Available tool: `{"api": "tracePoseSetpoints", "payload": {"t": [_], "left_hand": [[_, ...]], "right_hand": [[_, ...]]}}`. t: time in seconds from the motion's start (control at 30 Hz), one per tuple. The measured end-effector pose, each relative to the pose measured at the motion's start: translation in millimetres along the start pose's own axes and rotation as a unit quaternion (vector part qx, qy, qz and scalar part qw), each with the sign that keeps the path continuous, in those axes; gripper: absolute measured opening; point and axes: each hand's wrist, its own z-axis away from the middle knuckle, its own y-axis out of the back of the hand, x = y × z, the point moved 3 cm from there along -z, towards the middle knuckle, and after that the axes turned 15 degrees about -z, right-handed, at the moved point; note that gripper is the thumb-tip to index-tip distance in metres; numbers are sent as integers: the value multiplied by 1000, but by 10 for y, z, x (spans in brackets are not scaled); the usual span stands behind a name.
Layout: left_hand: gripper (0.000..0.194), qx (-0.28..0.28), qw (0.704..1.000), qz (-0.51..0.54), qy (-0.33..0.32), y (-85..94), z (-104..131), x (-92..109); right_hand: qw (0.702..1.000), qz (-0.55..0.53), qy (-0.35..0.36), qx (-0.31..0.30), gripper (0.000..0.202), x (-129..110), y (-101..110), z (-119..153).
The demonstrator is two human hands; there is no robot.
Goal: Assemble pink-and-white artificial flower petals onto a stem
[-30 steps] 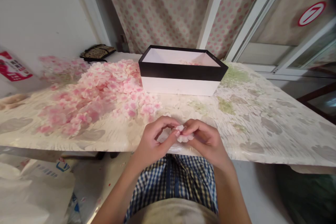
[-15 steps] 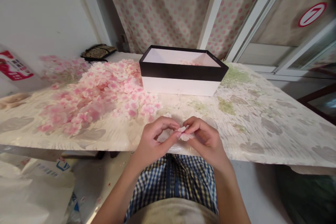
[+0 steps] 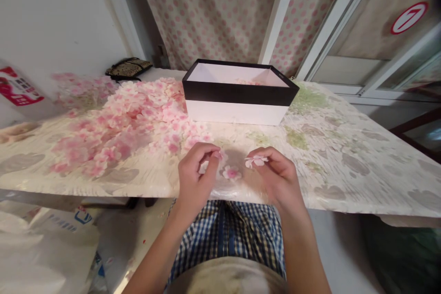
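My right hand (image 3: 277,175) pinches a small pale pink fabric flower (image 3: 256,161) between thumb and fingers, just above the table's near edge. My left hand (image 3: 195,172) is a short way to the left, fingertips pinched on another pale flower piece (image 3: 216,155). Between the two hands a pink flower (image 3: 230,173) lies flat on the table. A large heap of pink and white fabric flowers (image 3: 131,119) spreads over the left half of the table. A black-rimmed white box (image 3: 237,93) stands behind my hands, with a few flowers showing inside.
The table (image 3: 344,156) has a leaf-patterned plastic cover. A dark pouch (image 3: 129,68) lies at the back left by the wall. A dotted curtain (image 3: 220,9) hangs behind. White plastic bags (image 3: 37,248) sit on the floor at the lower left.
My hands were together on one cluster of flowers; they have drawn apart, the right one taking a flower to the right. A pink flower now lies on the table between them.
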Motion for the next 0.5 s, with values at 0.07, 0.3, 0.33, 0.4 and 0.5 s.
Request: {"api": "tracePoseSetpoints", "payload": {"t": [0.07, 0.3, 0.33, 0.4, 0.5], "left_hand": [[10, -14, 998, -54, -13, 25, 0, 15], [10, -67, 967, -244, -11, 234, 85, -65], [11, -86, 962, -260, -16, 226, 91, -89], [13, -115, 950, -290, -28, 188, 96, -128], [13, -120, 951, -285, -27, 140, 90, -142]], "right_hand": [[999, -35, -12, 36, 1, 4, 24, -6], [988, -97, -10, 121, 4, 16, 45, -28], [988, -99, -6, 121, 4, 15, 42, -31], [988, -96, -2, 118, 3, 13, 36, -32], [990, -83, -2, 115, 2, 10, 39, -24]]}}
